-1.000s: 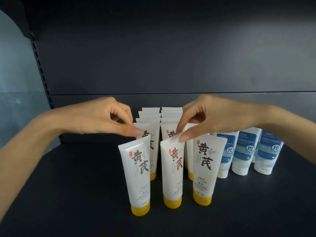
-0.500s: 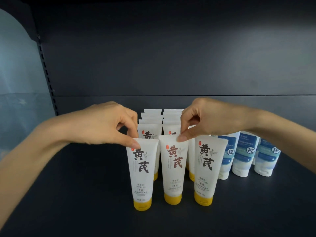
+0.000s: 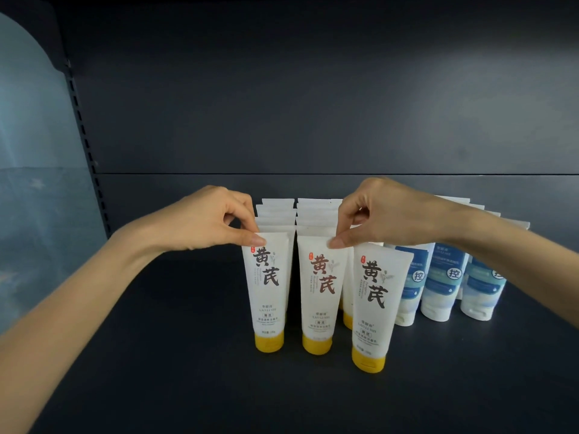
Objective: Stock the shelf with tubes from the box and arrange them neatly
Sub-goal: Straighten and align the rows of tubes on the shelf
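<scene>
Left of the free white yellow-capped plastic tube (image 3: pixel 374 308), our left hand (image 3: pixel 200 225) and right hand (image 3: pixel 387 214) pinch twin tubes (image 3: pixel 268 292) by the crimp to align them.

One left hand (image 3: pixel 206 220), one right hand (image 3: pixel 388 214), three front yellow-capped tubes (image 3: pixel 268 289) at centre, three front blue tubes (image 3: pixel 445 283) at right, more partly hidden behind.

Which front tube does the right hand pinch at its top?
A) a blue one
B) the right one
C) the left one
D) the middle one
D: the right hand pinches the top corner of the middle tube; the left hand holds the left tube.
</scene>
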`<state>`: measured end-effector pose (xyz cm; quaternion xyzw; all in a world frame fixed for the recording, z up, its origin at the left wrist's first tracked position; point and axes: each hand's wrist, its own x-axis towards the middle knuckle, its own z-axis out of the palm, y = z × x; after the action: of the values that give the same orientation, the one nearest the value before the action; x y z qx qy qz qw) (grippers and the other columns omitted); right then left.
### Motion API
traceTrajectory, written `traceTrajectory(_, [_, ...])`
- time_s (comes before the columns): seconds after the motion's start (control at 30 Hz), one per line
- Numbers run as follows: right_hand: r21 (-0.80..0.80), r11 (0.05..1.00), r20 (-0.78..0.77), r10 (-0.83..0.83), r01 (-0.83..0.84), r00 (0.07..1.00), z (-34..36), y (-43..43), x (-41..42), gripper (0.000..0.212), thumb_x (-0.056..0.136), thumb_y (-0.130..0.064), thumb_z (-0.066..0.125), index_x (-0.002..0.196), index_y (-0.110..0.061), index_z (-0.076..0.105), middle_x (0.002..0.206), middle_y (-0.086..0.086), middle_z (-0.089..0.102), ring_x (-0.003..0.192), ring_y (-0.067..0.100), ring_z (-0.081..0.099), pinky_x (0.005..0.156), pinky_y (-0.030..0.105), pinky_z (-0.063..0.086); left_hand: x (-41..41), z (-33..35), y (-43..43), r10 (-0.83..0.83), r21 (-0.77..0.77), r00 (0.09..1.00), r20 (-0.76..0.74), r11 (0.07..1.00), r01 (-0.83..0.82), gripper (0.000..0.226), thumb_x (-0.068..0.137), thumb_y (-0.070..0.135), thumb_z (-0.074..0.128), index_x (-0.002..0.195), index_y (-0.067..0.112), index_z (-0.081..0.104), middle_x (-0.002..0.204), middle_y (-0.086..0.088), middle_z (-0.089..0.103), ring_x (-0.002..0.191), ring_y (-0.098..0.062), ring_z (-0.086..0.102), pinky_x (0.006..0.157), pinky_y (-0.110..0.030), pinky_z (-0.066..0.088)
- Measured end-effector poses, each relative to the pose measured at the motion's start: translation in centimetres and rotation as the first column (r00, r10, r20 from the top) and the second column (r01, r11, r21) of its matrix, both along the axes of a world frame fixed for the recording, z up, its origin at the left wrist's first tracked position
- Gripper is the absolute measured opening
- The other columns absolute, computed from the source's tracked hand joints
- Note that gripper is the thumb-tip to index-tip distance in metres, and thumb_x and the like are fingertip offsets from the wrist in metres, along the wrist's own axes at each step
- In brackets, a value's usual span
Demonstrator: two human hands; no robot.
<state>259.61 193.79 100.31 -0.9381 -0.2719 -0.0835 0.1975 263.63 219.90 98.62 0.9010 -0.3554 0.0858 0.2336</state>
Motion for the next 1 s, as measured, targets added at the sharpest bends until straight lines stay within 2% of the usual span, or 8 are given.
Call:
traceTrajectory(0.3, [0.023,1.000,-0.008,-0.016,0.017,1.000,-0.3,-0.2,-0.2,0.022,0.076,-0.040,0.074,0.068,-0.020,0.073,0.068,0.005,0.064,0.057,0.010,0.047,0.067,0.033,0.047,0.1,0.0,0.1,-0.064,-0.053,0.994,-0.094,0.997,0.059,0.024,0.060,0.059,0.069,0.073,0.040,0.075,0.083,0.016,0.065,0.057,-0.005,0.041,0.053,-0.016,0.035])
traceTrajectory(0.4, [0.040,0.999,-0.006,-0.007,0.007,1.000,-0.4,-0.1,-0.2,0.023,0.076,-0.040,0.075,0.065,-0.020,0.071,0.052,-0.005,0.046,0.049,0.006,0.038,0.055,0.023,0.036,0.0,0.0,0.1,-0.074,-0.058,0.993,-0.095,0.996,0.068,0.023,0.061,0.058,0.069,0.074,0.040,0.075,0.084,0.016,0.065,0.058,-0.005,0.042,0.053,-0.017,0.035])
traceTrajectory(0.5, [0.040,0.999,0.000,-0.001,0.001,1.000,-0.5,-0.1,0.0,0.022,0.076,-0.040,0.075,0.067,-0.020,0.071,0.050,-0.009,0.043,0.048,0.005,0.038,0.051,0.015,0.034,-0.2,-0.1,0.2,-0.073,-0.062,0.993,-0.096,0.996,0.067,0.022,0.062,0.057,0.070,0.075,0.039,0.076,0.085,0.015,0.066,0.057,-0.004,0.042,0.052,-0.016,0.035])
traceTrajectory(0.57, [0.025,1.000,-0.002,0.011,-0.011,1.000,-0.6,-0.2,0.0,0.021,0.076,-0.044,0.072,0.072,-0.023,0.072,0.058,-0.004,0.054,0.053,0.012,0.044,0.057,0.022,0.039,-0.2,-0.1,0.3,-0.074,-0.063,0.992,-0.105,0.996,0.067,0.023,0.061,0.056,0.070,0.075,0.039,0.076,0.085,0.016,0.066,0.057,-0.004,0.042,0.051,-0.014,0.034])
traceTrajectory(0.67, [0.006,0.999,-0.026,0.035,-0.034,0.999,-0.5,-0.7,0.0,0.024,0.074,-0.052,0.069,0.086,-0.032,0.071,0.093,0.012,0.065,0.077,0.023,0.056,0.074,0.039,0.049,-0.4,-0.1,0.3,-0.077,-0.064,0.991,-0.110,0.996,0.070,0.025,0.059,0.058,0.070,0.077,0.040,0.076,0.086,0.017,0.066,0.058,-0.005,0.041,0.051,-0.015,0.034])
traceTrajectory(0.73, [-0.013,0.999,-0.055,0.044,-0.045,0.998,-0.3,-1.4,-0.2,0.033,0.070,-0.060,0.067,0.094,-0.039,0.068,0.095,0.004,0.064,0.082,0.016,0.056,0.077,0.032,0.048,-0.5,0.1,-0.1,-0.075,-0.072,0.993,-0.095,0.995,0.068,0.026,0.059,0.060,0.069,0.078,0.043,0.075,0.087,0.018,0.065,0.059,-0.006,0.042,0.053,-0.017,0.036])
traceTrajectory(0.83, [-0.097,0.994,-0.137,0.029,-0.043,0.990,0.1,-2.8,-0.6,0.046,0.059,-0.072,0.061,0.098,-0.048,0.062,0.079,-0.013,0.052,0.081,0.004,0.052,0.068,0.016,0.042,-0.6,0.5,-1.1,-0.098,-0.094,0.994,-0.055,0.991,0.093,0.026,0.062,0.061,0.068,0.081,0.044,0.074,0.088,0.017,0.065,0.060,-0.009,0.041,0.053,-0.021,0.035])
traceTrajectory(1.0, [-0.106,0.993,-0.219,0.020,-0.045,0.976,0.2,-4.9,-1.2,0.050,0.056,-0.076,0.066,0.094,-0.044,0.066,0.094,-0.003,0.060,0.085,0.007,0.057,0.081,0.028,0.049,-0.6,0.4,-3.5,-0.148,-0.081,0.988,-0.038,0.986,0.144,0.026,0.062,0.062,0.067,0.078,0.043,0.074,0.085,0.018,0.064,0.056,-0.006,0.041,0.050,-0.017,0.034])
